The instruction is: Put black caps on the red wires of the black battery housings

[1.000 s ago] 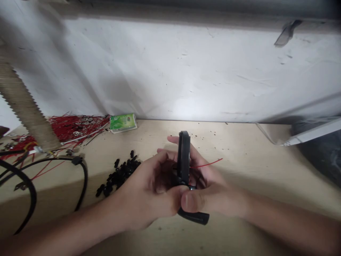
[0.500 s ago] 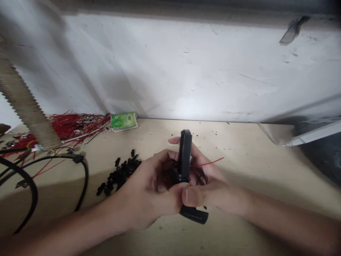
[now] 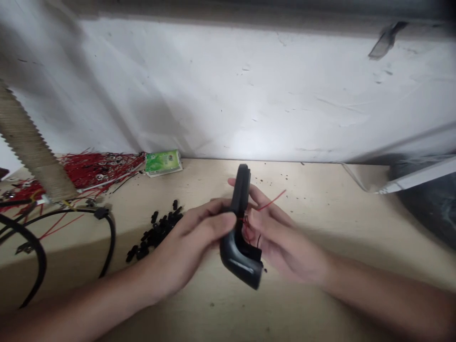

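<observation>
A curved black plastic part (image 3: pixel 237 256) is held upright above the table, its wide bent end toward me. My left hand (image 3: pixel 194 242) grips its left side, the thumb pressed on the middle. On the other side my right hand (image 3: pixel 285 237) has its thumb and fingers closed at the part's inner edge, where thin wires come out. One red wire (image 3: pixel 272 199) sticks out to the upper right over my right hand. Exactly what the right fingertips pinch is too small to tell.
Small black pieces (image 3: pixel 156 232) lie in a pile left of my left hand. Behind are a green packet (image 3: pixel 163 162) and a heap of red wires (image 3: pixel 96 168). Black cable (image 3: pixel 113 237) loops at the left beside a ridged post (image 3: pixel 39 147). A dark bag (image 3: pixel 427 204) lies at the right.
The black part has turned, so its curved outer side and bent end now show. My left thumb has moved up onto its middle, and my right thumb has shifted off its front to the wires.
</observation>
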The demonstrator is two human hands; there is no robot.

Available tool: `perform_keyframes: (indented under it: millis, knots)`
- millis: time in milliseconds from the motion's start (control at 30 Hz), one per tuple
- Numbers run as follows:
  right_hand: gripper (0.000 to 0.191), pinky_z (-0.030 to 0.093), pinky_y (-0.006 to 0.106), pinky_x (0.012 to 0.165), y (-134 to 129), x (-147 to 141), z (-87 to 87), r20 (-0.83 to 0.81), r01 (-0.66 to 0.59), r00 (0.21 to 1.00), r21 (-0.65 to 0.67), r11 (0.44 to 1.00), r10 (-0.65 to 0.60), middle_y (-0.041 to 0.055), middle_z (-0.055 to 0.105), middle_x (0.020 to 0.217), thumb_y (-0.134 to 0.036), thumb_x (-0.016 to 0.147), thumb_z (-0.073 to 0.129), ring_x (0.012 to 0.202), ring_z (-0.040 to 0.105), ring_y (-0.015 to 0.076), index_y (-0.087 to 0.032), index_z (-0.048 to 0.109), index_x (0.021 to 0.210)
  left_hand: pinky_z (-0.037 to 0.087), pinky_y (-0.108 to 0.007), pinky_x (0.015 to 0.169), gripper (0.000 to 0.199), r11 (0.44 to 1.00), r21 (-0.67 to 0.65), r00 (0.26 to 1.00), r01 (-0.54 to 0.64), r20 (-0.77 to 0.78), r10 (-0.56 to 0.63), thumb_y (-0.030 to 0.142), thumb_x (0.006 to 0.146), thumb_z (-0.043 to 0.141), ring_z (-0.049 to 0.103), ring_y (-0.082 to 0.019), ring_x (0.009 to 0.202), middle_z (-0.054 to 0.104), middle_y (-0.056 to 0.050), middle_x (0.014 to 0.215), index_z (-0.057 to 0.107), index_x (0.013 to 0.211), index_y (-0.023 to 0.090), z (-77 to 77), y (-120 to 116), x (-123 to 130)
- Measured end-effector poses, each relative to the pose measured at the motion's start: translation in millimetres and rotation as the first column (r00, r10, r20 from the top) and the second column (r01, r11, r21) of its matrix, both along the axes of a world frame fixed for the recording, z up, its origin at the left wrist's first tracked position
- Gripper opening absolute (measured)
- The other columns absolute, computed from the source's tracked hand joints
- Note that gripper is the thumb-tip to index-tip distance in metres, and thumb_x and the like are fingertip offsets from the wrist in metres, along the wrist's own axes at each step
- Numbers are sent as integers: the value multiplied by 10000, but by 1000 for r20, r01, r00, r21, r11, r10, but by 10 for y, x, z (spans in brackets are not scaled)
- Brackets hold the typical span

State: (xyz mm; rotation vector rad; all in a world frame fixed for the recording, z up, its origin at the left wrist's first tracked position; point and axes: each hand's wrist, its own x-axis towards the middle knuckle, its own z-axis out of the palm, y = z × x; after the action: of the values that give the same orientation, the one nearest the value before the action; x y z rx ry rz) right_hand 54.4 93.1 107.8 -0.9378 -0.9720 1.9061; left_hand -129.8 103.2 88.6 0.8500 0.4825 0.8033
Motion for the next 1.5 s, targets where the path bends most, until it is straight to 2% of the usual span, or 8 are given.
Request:
perform_keyframes:
  millis: [100,267,533,767,933,1133,1333,1500]
  knots:
    - [608,493,231,578,-4,-31,8,27,96,995,7,995,-96,-24,638,1052,-375,866,890,765,587,124,-374,547,1368,580,-313,994,341,998,-69,995,3,96,4,440,1060,576,732,-234,1128,788,-85,1201,777,1199,201,9,48,3]
    - [795,569,322,576,-30,-51,-36,-53,75,996,114,991,-69,-17,634,1153,-264,913,828,681,637,133,-463,310,1482,627,-284,685,478,974,-207,993,95,95,-76,554,999,527,761,-212,728,799,-101,876,772,1067,149,31,108,-46]
    - [729,706,435,655,-77,-42,-148,-108,53,994,231,972,-28,29,596,1305,-210,960,804,881,704,194,-471,338,1456,482,-165,421,774,944,-279,979,175,-49,-196,717,1027,335,699,-167,499,728,-115,601,751,749,127,52,157,-139]
    - [623,725,364,694,-81,-69,-91,-188,11,981,269,963,42,-22,629,1117,-113,994,746,931,710,165,-436,407,1403,434,-157,368,762,941,-305,976,149,-106,-189,703,1029,321,682,-169,461,709,-103,550,740,719,148,96,157,-149]
    - [794,678,278,540,-136,-137,19,-61,103,994,234,967,-91,-65,671,977,-181,1006,757,689,717,127,-509,239,1511,563,-211,485,661,974,-218,978,69,-179,-109,722,998,461,683,-173,500,703,-67,579,774,1028,140,101,83,-47]
    - [781,629,232,430,-183,-213,76,109,207,966,225,952,-236,-68,687,926,-242,944,818,582,699,120,-435,270,1466,494,-203,398,684,992,-113,961,47,-265,-76,753,991,502,688,-191,526,688,-37,666,734,1248,164,95,-45,-23]
    - [662,612,130,592,-175,-218,89,151,242,946,259,935,-287,-117,602,825,-83,901,766,720,668,65,-382,358,1328,603,-256,695,533,995,98,943,17,-333,17,602,1115,392,706,-152,701,767,-28,901,743,1249,225,94,-120,-56]
    - [579,564,130,618,-193,-220,81,146,220,953,275,936,-267,-98,644,905,-73,918,739,737,616,55,-370,377,1260,519,-232,1009,455,960,278,918,15,-383,97,573,1131,405,664,-147,981,745,14,1013,744,1165,272,109,-133,-72]
